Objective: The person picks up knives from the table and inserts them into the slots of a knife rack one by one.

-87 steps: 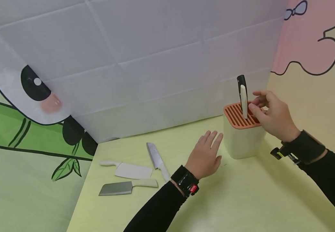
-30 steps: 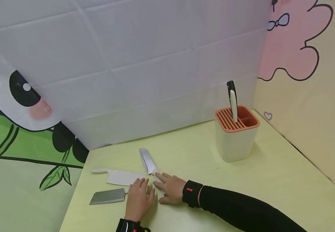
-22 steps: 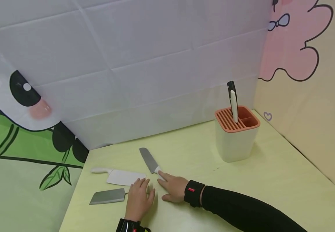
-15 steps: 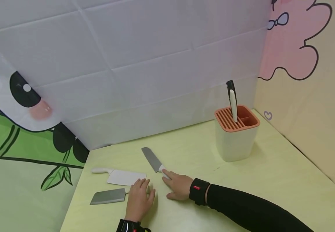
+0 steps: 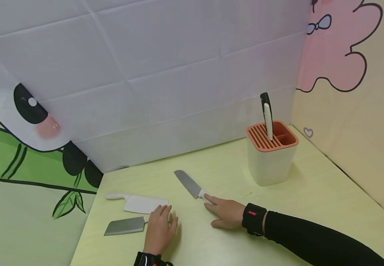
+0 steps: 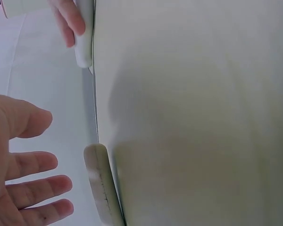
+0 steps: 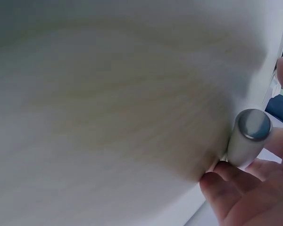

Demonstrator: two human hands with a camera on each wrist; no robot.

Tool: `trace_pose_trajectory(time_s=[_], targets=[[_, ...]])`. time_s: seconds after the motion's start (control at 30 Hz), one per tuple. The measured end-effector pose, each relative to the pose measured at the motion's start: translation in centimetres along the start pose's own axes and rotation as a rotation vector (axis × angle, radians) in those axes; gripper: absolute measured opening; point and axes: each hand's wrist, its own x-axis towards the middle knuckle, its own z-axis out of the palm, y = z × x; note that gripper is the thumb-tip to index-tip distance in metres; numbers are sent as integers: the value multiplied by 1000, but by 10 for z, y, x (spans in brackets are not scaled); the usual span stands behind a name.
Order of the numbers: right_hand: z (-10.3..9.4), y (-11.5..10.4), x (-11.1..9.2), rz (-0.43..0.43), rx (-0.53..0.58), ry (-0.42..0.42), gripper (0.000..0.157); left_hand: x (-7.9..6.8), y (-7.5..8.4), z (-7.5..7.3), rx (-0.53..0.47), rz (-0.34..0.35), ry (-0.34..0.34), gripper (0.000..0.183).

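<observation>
My right hand (image 5: 227,212) rests on the white handle (image 5: 205,197) of a kitchen knife (image 5: 187,183) lying on the table. Its fingers reach over the handle, and the thumb stays apart from it. In the right wrist view, the handle's metal butt (image 7: 254,125) shows beside my fingers. My left hand (image 5: 159,229) stays still, fingers loosely extended, over the pale handle (image 6: 102,183) of a grey-bladed cleaver (image 5: 124,226). In the left wrist view that hand holds nothing. A white cleaver (image 5: 145,204) lies just beyond its fingertips.
At the back right stands a white knife block (image 5: 269,168) with an orange slotted top. A black handle (image 5: 264,99) and a white handle (image 5: 268,122) stick up from its slots. A pale wall sheet (image 5: 178,92) borders the table's back.
My right hand has left the knife block, come down onto the knife's handle and slid that knife to the right, turning it a little. My left hand has moved to the grey-bladed cleaver and stayed.
</observation>
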Motion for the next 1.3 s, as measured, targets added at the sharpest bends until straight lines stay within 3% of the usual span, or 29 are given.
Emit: trace_pose_trajectory(time_s=[0.43,0.9,1.13,1.3], targets=[[-16,20,-40,71,172,-36,61,-1,1,-1,3,-11,-5,41],[-28,36,-60,87,240,-23,48,-2,1,-4,-5,-10,16,41],[-32,35,-62,101,253,26,47,-2,0,-3,-4,-19,-6,40],[-36,31,-62,193,199,154,52,-3,-1,-3,-8,-16,-4,41]])
